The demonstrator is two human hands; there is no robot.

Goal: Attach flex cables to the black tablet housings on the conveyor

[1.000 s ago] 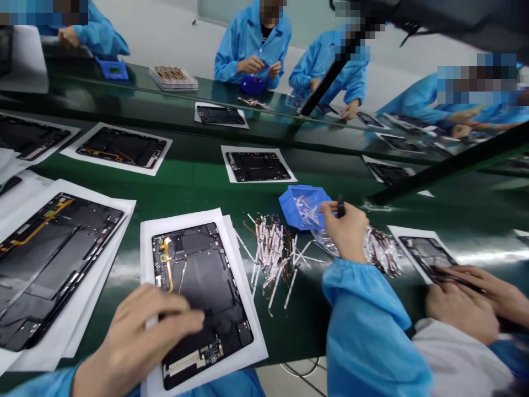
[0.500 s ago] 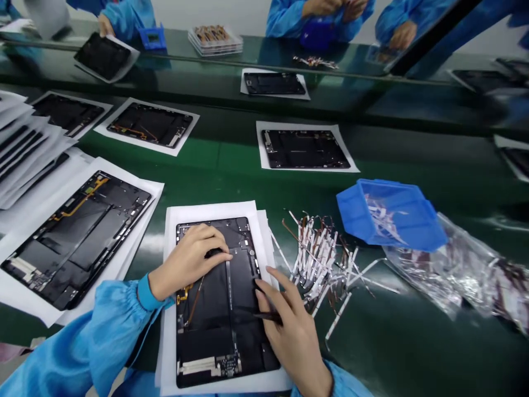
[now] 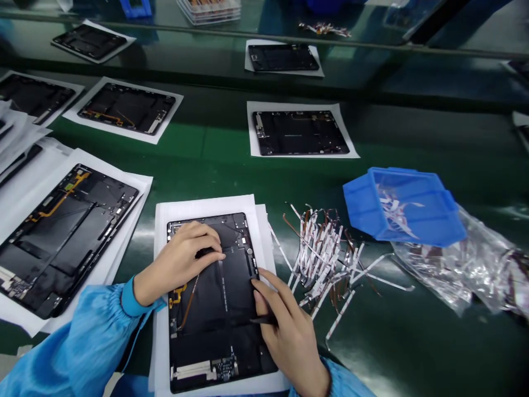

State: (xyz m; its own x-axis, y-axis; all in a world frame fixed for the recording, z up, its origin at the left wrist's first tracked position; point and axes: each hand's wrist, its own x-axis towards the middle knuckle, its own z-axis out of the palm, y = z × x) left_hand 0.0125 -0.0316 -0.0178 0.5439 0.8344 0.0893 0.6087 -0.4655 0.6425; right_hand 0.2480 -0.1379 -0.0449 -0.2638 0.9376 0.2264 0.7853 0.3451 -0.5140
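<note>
In the head view, the left hand (image 3: 182,262) keeps its fingers narrow at a thin flat strip (image 3: 225,292), grip unclear; the right hand's (image 3: 291,333) fingers hold a slim dark tool (image 3: 265,319). Beneath lies a black rectangular shell (image 3: 206,346) on white paper (image 3: 206,206), beside tangled ribbon-like strips (image 3: 318,248) on the glossy green surface (image 3: 215,176).

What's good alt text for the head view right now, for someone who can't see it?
A person's left hand and right hand work at an open black tablet shell lying on white paper, the right holding a thin dark tool. To its right are loose white and brown strips and a blue bin; similar shells lie on the green table.
</note>
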